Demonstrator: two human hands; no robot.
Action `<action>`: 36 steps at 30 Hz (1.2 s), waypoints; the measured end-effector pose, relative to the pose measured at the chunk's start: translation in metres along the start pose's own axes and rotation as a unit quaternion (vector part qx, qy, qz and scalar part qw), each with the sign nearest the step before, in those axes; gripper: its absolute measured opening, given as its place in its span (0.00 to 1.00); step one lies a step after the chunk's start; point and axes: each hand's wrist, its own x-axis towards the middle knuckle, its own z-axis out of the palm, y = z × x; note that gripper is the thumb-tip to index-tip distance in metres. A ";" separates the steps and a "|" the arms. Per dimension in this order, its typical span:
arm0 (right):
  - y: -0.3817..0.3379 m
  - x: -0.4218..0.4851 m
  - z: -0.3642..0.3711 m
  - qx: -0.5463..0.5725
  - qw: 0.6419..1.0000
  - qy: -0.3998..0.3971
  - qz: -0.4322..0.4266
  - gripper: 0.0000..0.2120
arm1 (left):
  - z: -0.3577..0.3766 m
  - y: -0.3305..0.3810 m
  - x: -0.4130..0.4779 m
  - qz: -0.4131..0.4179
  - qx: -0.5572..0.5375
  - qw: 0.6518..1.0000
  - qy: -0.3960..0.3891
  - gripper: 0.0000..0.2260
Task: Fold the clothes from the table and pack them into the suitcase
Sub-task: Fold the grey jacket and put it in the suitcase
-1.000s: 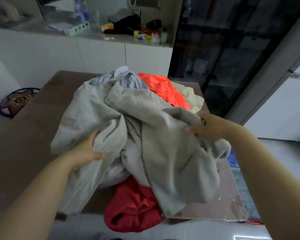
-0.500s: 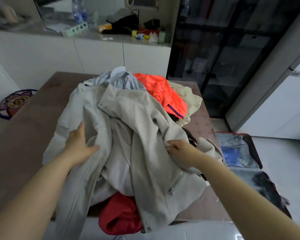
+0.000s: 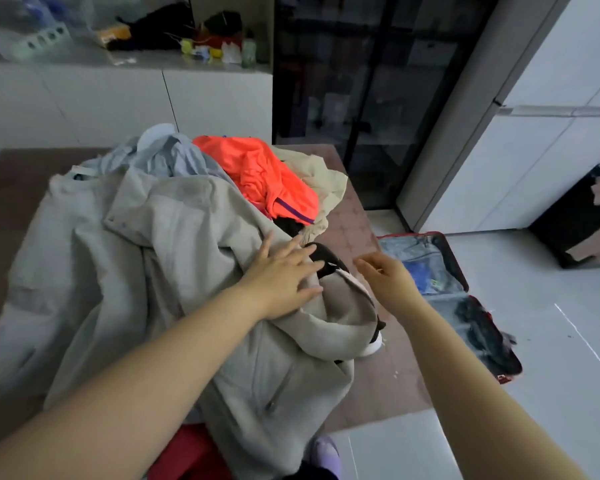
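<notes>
Table: jacket under left hand, right hand seemingly just beside.

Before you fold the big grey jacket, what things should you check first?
1. Suitcase open: ok, lies open on the floor beside the table.
2. Grey jacket spread flat: not ok, bunched over other clothes.
3. Left hand on jacket: ok, rests flat on it.
4. Right hand free: ok, holds nothing.
5. Room left in suitcase: cannot tell, some things lie inside.
</notes>
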 end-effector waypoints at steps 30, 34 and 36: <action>0.007 0.105 -0.095 -0.079 0.989 -0.067 -0.103 0.07 | -0.002 -0.088 -0.055 -0.511 -0.299 0.761 0.266 0.28; 0.019 0.125 -0.117 -0.112 0.993 0.017 -0.032 0.09 | -0.016 -0.095 -0.028 -0.439 -0.300 0.775 0.342 0.27; 0.029 0.126 -0.121 -0.163 0.986 0.030 0.019 0.12 | -0.029 -0.096 -0.013 -0.416 -0.297 0.769 0.384 0.25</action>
